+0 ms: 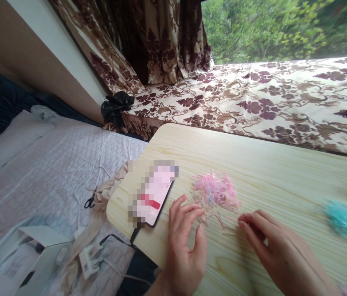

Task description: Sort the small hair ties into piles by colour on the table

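through the head view i see the left hand [185,242] with fingers loosely curved and spread, just beside the pile of pink strands [214,191] on the pale wooden table [262,154]. my right hand [279,242] has its fingertips pressed together to the pile's right; i cannot tell whether they pinch a strand. the phone [156,199] lies left of the pile, the turquoise bundle [342,218] well apart at far right.
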Demonstrator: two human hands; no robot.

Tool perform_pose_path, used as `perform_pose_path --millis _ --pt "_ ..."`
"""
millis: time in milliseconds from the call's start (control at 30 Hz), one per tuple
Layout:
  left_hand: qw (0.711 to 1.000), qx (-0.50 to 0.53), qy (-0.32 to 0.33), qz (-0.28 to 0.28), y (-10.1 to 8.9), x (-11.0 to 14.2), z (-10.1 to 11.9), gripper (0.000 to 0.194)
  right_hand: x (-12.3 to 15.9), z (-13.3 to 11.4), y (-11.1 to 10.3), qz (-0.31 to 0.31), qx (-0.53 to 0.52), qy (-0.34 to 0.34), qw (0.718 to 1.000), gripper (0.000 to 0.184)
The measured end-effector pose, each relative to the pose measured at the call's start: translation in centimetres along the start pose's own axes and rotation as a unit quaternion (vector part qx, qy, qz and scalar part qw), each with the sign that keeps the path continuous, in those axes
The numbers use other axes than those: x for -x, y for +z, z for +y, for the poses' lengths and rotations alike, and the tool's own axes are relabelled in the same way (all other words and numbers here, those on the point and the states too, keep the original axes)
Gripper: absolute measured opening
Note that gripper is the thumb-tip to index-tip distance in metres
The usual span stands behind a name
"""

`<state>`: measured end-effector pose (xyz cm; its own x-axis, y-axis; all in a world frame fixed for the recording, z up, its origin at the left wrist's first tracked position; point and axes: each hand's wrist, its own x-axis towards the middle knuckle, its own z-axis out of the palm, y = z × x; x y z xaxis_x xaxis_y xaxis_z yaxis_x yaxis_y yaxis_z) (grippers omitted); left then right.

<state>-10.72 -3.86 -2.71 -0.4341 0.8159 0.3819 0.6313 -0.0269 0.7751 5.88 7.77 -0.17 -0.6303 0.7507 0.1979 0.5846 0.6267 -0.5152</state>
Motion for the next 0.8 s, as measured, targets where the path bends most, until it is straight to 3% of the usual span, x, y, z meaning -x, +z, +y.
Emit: perform_pose_path --millis 267,500,800 --pt "1.000 -0.007 0.010 -0.005 0.0 0.0 0.1 0.037 0.8 1.3 -0.6 -0.001 0.034 -0.012 0.999 0.027" --pt "1.000 -0.008 0.007 -0.016 -0.1 0.1 0.0 0.036 1.5 -0.1 -0.6 -0.020 0.006 -0.039 0.999 0.031" --pt "1.000 -0.011 0.020 -0.007 -0.1 -0.1 0.2 0.035 0.5 -0.7 0.1 0.003 0.079 -0.081 0.994 0.036"
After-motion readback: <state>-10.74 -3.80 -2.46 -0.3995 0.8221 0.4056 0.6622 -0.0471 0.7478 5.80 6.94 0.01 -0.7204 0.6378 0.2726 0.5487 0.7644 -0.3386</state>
